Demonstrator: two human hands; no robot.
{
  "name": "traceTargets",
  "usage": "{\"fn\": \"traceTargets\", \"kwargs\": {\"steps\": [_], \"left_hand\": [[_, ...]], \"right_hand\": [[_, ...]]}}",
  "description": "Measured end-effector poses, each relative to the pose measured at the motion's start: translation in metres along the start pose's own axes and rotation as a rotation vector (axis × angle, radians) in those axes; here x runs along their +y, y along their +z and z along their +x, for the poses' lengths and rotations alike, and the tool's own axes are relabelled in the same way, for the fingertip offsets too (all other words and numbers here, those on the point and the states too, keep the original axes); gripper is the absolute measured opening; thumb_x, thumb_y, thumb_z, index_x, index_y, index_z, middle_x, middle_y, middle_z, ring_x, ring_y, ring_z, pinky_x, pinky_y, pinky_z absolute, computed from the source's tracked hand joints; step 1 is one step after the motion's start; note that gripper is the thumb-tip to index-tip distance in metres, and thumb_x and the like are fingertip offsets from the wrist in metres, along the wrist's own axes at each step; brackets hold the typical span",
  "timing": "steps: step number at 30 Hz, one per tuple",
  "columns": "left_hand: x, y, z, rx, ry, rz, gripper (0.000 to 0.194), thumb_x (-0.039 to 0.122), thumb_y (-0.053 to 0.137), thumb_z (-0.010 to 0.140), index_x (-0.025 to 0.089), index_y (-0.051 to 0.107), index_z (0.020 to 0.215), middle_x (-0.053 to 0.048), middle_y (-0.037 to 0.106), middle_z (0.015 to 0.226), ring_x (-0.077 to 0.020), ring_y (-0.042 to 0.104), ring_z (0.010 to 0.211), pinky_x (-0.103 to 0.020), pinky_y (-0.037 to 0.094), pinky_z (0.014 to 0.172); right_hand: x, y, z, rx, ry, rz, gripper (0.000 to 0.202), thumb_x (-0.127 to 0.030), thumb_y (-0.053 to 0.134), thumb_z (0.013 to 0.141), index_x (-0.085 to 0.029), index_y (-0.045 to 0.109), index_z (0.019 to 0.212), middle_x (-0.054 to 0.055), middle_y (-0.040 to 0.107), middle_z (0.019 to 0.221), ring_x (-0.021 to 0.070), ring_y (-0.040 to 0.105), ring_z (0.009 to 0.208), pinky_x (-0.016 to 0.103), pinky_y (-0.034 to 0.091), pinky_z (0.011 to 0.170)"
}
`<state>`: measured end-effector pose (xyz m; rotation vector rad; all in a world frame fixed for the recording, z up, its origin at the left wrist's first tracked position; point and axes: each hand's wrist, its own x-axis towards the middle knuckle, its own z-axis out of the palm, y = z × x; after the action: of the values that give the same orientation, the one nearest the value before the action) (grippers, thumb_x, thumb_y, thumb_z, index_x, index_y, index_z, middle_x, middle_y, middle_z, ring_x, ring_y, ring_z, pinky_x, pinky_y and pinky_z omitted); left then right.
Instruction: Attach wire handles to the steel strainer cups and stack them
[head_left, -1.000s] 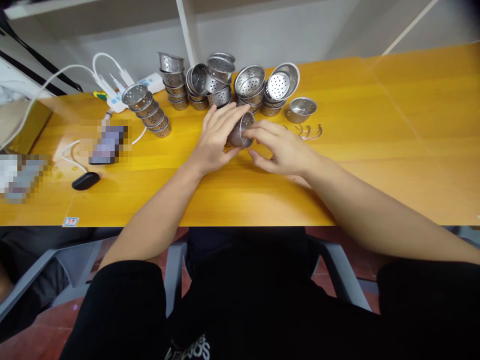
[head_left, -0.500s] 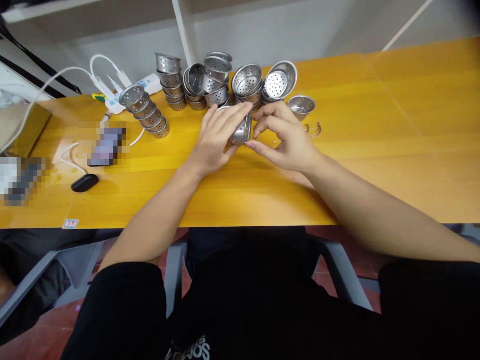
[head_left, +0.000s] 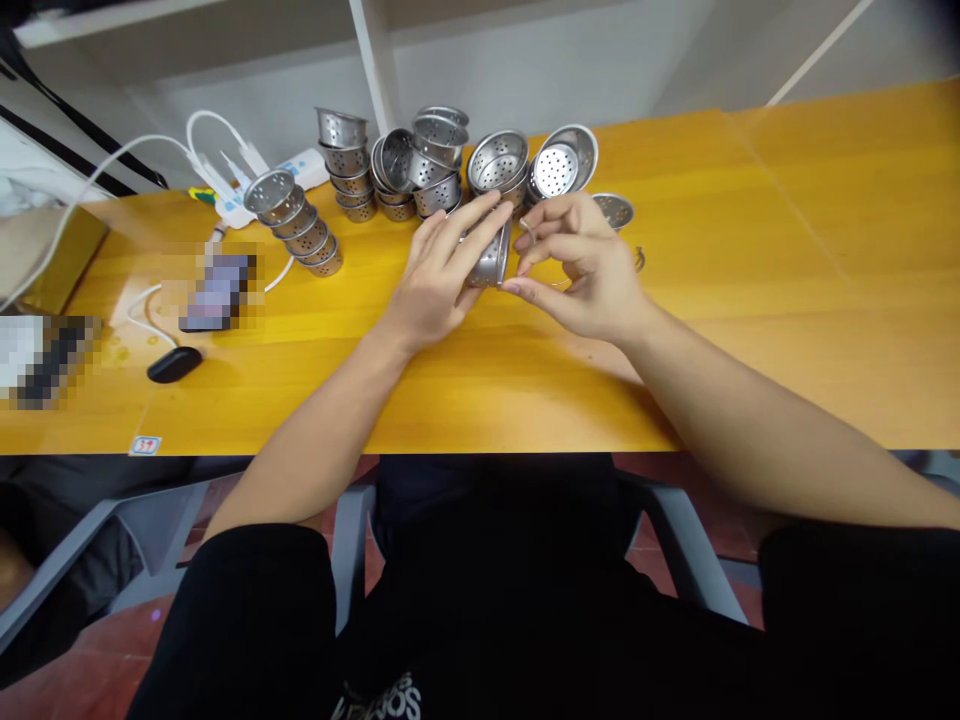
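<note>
My left hand (head_left: 442, 265) is wrapped over a perforated metal strainer cup (head_left: 491, 262), which lies tilted on its side with its rim toward the right; the hand covers much of it. At that rim, my right hand (head_left: 581, 265) pinches a thin curved wire (head_left: 527, 230) between thumb and fingers. Part of the wire is hidden by the fingers. Behind my right hand sits another small metal strainer cup (head_left: 615, 210), partly covered. A bit of curved wire (head_left: 640, 259) lies on the table just right of the hand.
Several stacks of strainer cups (head_left: 435, 150) stand along the back of the yellow table (head_left: 787, 350), with a leaning stack (head_left: 304, 235) at left. Further left are a phone (head_left: 217, 292), a black oval object (head_left: 175, 365), and a white power strip (head_left: 304, 168) with cables.
My right hand has shifted slightly right and its fingers have lifted a little, showing the curved wire at the rim. My left hand keeps its hold on the strainer cup.
</note>
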<state>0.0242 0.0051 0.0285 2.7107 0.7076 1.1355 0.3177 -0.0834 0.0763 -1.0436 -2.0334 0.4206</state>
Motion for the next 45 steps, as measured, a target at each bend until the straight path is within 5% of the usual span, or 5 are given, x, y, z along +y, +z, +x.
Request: {"fn": "traceTargets", "kwargs": {"steps": [5, 14, 24, 29, 45], "left_hand": [[-0.011, -0.005, -0.001, 0.146, -0.051, -0.035, 0.1, 0.097, 0.068, 0.117, 0.052, 0.04, 0.202, -0.008, 0.051, 0.207, -0.0517, 0.045, 0.198, -0.078, 0.033, 0.168], [-0.067, 0.023, -0.015, 0.418, -0.214, -0.188, 0.111, 0.105, 0.077, 0.11, 0.041, 0.04, 0.192, -0.014, 0.066, 0.186, -0.0425, 0.067, 0.181, -0.065, 0.054, 0.159], [-0.089, 0.038, -0.009, 0.137, -0.309, -0.22, 0.09, 0.101, 0.048, 0.121, 0.063, 0.02, 0.198, 0.008, 0.081, 0.184, -0.0214, 0.04, 0.2, -0.075, 0.024, 0.169], [-0.085, 0.043, -0.007, 0.179, -0.337, -0.215, 0.117, 0.115, 0.045, 0.114, 0.041, 0.031, 0.202, -0.008, 0.07, 0.196, -0.04, 0.054, 0.194, -0.076, 0.04, 0.164], [-0.093, 0.046, -0.016, 0.163, -0.296, -0.244, 0.104, 0.103, 0.068, 0.115, 0.038, 0.048, 0.193, -0.018, 0.077, 0.182, -0.0381, 0.08, 0.169, -0.071, 0.065, 0.148]], "right_hand": [[0.008, -0.022, 0.003, 0.127, 0.038, -0.125, 0.037, -0.075, 0.078, 0.123, -0.042, 0.09, 0.136, 0.018, 0.07, 0.179, 0.0525, 0.064, 0.172, 0.083, 0.058, 0.143], [0.061, -0.057, 0.012, -0.443, 0.087, -0.243, 0.029, -0.059, 0.079, 0.11, -0.031, 0.078, 0.107, 0.023, 0.08, 0.138, 0.0488, 0.078, 0.136, 0.074, 0.063, 0.132], [0.076, -0.058, 0.015, -0.54, 0.185, -0.343, 0.025, -0.053, 0.072, 0.105, -0.029, 0.071, 0.105, 0.025, 0.076, 0.117, 0.0496, 0.071, 0.128, 0.07, 0.061, 0.125], [0.079, -0.058, 0.013, -0.535, 0.156, -0.361, 0.016, -0.045, 0.075, 0.111, -0.03, 0.071, 0.106, 0.022, 0.078, 0.12, 0.0444, 0.07, 0.127, 0.063, 0.061, 0.122], [0.077, -0.057, 0.014, -0.537, 0.186, -0.361, 0.014, -0.041, 0.078, 0.11, -0.029, 0.07, 0.106, 0.021, 0.076, 0.117, 0.042, 0.068, 0.124, 0.059, 0.06, 0.121]]}}
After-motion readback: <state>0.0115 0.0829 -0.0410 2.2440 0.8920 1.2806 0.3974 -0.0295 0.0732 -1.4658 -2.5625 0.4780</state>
